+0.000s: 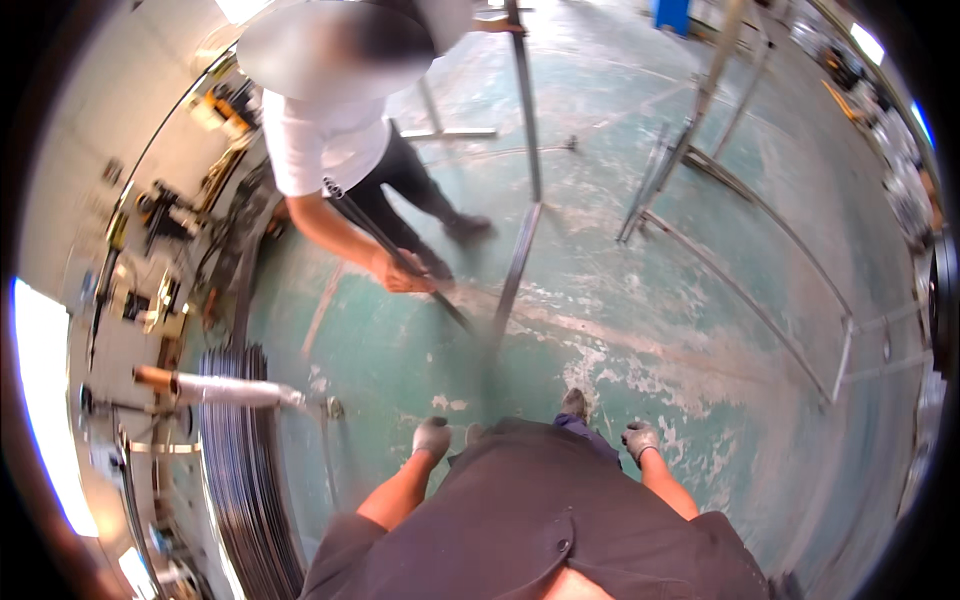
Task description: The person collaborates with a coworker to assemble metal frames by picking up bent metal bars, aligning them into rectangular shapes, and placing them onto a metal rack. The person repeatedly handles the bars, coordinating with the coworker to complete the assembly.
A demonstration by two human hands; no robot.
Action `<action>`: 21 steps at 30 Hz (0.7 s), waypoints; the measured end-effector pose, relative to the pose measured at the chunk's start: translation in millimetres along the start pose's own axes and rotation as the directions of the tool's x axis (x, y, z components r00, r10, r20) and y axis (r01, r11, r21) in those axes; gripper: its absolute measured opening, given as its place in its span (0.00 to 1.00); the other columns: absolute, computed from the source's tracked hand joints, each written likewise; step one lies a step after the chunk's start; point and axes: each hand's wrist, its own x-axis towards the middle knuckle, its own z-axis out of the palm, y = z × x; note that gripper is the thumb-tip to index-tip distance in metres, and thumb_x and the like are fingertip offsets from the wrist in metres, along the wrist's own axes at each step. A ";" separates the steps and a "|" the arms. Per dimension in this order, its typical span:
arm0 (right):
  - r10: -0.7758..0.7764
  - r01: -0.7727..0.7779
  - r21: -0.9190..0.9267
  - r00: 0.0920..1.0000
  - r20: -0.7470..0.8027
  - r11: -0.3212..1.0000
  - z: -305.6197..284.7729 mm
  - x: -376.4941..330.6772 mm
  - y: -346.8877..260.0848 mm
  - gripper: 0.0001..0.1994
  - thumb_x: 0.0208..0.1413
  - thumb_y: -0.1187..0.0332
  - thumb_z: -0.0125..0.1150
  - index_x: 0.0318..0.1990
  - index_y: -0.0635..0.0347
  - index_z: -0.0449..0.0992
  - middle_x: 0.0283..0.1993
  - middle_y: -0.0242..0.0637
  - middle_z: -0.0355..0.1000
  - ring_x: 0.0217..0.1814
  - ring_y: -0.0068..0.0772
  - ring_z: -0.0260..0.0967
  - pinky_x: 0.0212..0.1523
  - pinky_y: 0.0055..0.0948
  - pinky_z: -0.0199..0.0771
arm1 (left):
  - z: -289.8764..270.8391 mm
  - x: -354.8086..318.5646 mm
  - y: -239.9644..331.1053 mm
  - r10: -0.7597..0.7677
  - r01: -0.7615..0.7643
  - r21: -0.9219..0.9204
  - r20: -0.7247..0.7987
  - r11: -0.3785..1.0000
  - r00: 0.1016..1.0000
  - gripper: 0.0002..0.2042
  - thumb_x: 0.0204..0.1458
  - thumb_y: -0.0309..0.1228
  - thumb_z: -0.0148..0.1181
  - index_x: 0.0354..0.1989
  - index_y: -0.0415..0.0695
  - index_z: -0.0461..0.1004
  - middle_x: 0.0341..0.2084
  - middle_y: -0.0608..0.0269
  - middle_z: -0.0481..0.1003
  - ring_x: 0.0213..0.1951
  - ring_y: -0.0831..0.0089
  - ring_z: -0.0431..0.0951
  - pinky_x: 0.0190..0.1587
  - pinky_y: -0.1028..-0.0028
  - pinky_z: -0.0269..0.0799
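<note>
Grey metal bar [518,262]: stretched ahead of the wearer, from the foot of an upright dark pole [527,110] toward the space before the feet, near end lost in blur. Could not tell whether resting on the green floor [600,270] or held above, nor make out any join with the pole. Saw the left gloved hand [432,438] and right gloved hand [641,440] low at either side, both apart from the bar, with nothing visible in either grip. Could not tell from the curled fingers whether spread or pressed together. Opposite, saw a co-worker [340,140] with the nearer hand [405,272] wrapped round a slanting dark bar [372,222] and the farther one at the pole. Judged a toppling pole possible, from too light a hold up high; likewise a struck shin, from the slanting bar swinging low. Suspected a trip too, from stepping the shoe [573,403] forward onto the blurred end. Farther out, noted a metal framework [706,92] to the right, easily knocked by turning a long piece, and dark rods [240,480] beside a plastic-wrapped roll [235,390] to the left.
</note>
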 end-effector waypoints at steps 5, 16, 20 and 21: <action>-0.073 0.074 -0.014 0.995 0.066 0.997 -67.4 83.7 -32.4 0.22 0.52 0.67 0.64 0.55 0.64 0.85 0.44 0.51 0.85 0.47 0.41 0.85 0.52 0.36 0.81 | 54.0 -18.7 94.2 0.135 -0.140 0.075 0.065 0.987 0.989 0.24 0.56 0.35 0.61 0.62 0.42 0.79 0.58 0.47 0.81 0.62 0.54 0.80 0.66 0.64 0.73; -0.084 0.100 -0.094 0.984 0.154 0.991 -111.2 156.3 -77.7 0.24 0.53 0.73 0.64 0.60 0.67 0.81 0.41 0.47 0.84 0.38 0.36 0.82 0.40 0.34 0.80 | 63.9 -60.3 141.1 -0.033 0.033 -0.074 -0.007 0.997 0.999 0.24 0.55 0.34 0.60 0.60 0.40 0.79 0.55 0.49 0.83 0.59 0.57 0.82 0.64 0.65 0.75; -0.054 0.082 -0.133 0.978 0.204 0.988 -87.5 147.5 -85.0 0.23 0.54 0.71 0.66 0.59 0.60 0.83 0.41 0.46 0.85 0.40 0.34 0.83 0.43 0.34 0.81 | 61.3 -36.9 106.9 -0.119 0.100 -0.193 -0.088 0.976 0.989 0.23 0.56 0.32 0.60 0.61 0.40 0.79 0.55 0.51 0.83 0.58 0.58 0.83 0.63 0.65 0.75; -0.046 0.084 -0.158 0.972 0.231 0.984 -80.0 143.9 -87.7 0.23 0.54 0.71 0.66 0.59 0.59 0.83 0.41 0.46 0.85 0.40 0.34 0.83 0.43 0.34 0.81 | 61.7 -28.3 102.6 -0.129 0.109 -0.198 -0.086 0.974 0.988 0.23 0.57 0.32 0.59 0.61 0.41 0.79 0.56 0.50 0.83 0.60 0.57 0.82 0.64 0.64 0.74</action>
